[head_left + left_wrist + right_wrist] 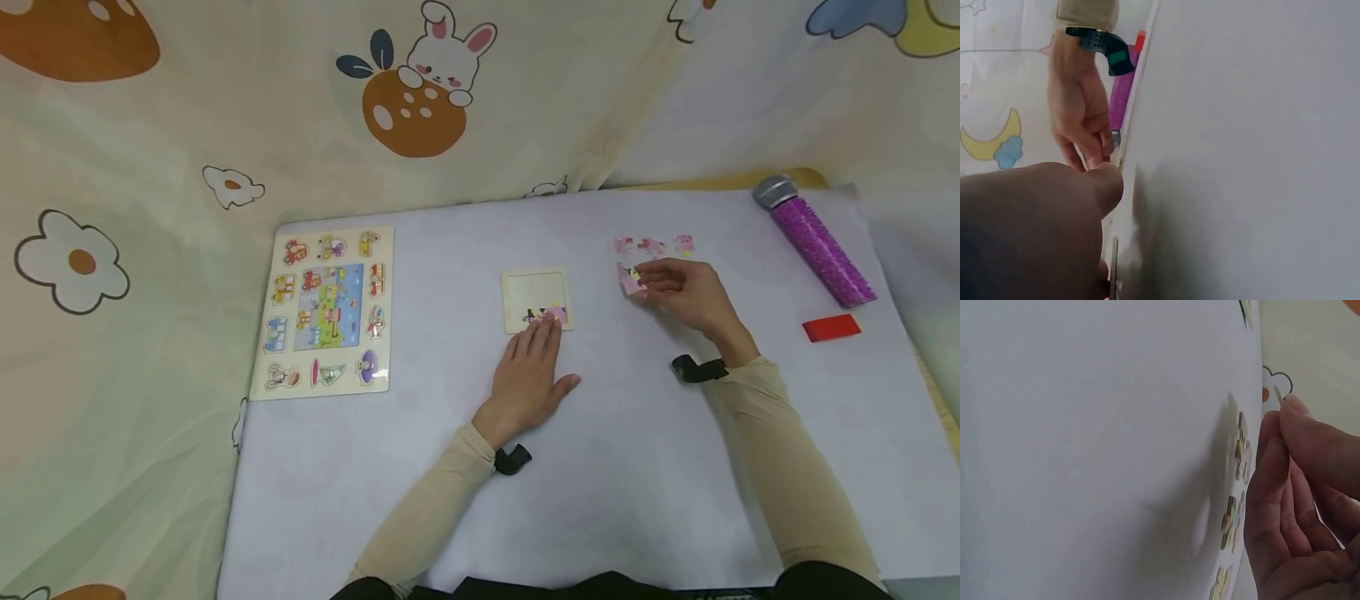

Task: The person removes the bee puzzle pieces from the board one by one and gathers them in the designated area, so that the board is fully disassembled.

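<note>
A small square puzzle tray (pixel 507 302) lies near the middle of the table, with pink jigsaw pieces (pixel 558 313) along its front edge. My left hand (pixel 525 379) lies flat, its straight fingertips resting on that front edge and partly covering the pieces. Off to the right, my right hand (pixel 690 296) pinches a thin puzzle piece (pixel 1280 397) between thumb and fingers, raised above the table in the right wrist view. Several loose pink pieces (pixel 652 247) lie just beyond the right hand.
On the left lies a larger vehicle puzzle board (pixel 328 371). A sparkly purple microphone (pixel 821 248) and a red block (pixel 831 327) are at the right side of the table. Behind the table hangs a patterned curtain (pixel 300 108).
</note>
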{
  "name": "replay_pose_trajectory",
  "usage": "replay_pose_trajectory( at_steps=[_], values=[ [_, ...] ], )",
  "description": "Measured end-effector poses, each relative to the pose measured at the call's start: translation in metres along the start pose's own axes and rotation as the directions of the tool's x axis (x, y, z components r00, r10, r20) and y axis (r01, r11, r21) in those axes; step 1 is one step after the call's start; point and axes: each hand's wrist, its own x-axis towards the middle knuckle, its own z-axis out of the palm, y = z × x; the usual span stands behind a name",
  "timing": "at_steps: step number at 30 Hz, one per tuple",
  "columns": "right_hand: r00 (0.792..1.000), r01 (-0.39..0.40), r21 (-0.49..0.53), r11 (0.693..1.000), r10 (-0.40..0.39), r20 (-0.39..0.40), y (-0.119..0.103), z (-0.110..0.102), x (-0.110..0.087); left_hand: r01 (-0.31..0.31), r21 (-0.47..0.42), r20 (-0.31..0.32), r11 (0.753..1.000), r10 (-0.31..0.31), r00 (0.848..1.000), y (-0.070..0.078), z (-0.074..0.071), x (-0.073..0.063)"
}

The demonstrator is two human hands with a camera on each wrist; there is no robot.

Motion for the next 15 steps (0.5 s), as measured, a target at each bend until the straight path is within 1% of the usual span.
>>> replay_pose_trajectory(
  at_steps=[2, 5, 8, 11, 13, 15],
  values=[
    [1.000, 0.011, -0.013, 1.000, -0.011, 0.004, 0.0022, -0.0002, -0.0010, -0.004, -0.008, -0.015, 1.000, 0.003, 1.000, -0.0026, 0.0000, 0.0007],
    [0.999, 0.044, -0.039, 0.998, -0.044, 0.010, 0.0048, 0.0009, -0.0036, -0.009, 0.004, -0.041, 1.000, 0.009, 0.999, -0.0049, 0.0005, 0.0011],
    [0.996, 0.093, -0.088, 0.992, -0.092, 0.012, 0.0063, 0.0031, -0.0060, -0.004, 0.005, -0.097, 1.000, 0.004, 0.995, -0.0056, 0.0002, 0.0022],
    [0.992, 0.122, -0.149, 0.981, -0.123, 0.003, 0.0082, 0.0046, -0.0065, 0.000, -0.038, -0.152, 0.999, -0.006, 0.988, -0.0057, -0.0011, 0.0046],
    [0.993, 0.120, -0.172, 0.978, -0.122, 0.000, 0.0090, 0.0043, -0.0057, 0.009, -0.070, -0.161, 0.998, -0.020, 0.987, -0.0060, -0.0018, 0.0058],
    [0.993, 0.117, -0.204, 0.972, -0.119, 0.005, 0.0087, 0.0028, -0.0049, 0.023, -0.102, -0.146, 0.995, -0.038, 0.989, -0.0065, -0.0027, 0.0061]
  ],
)
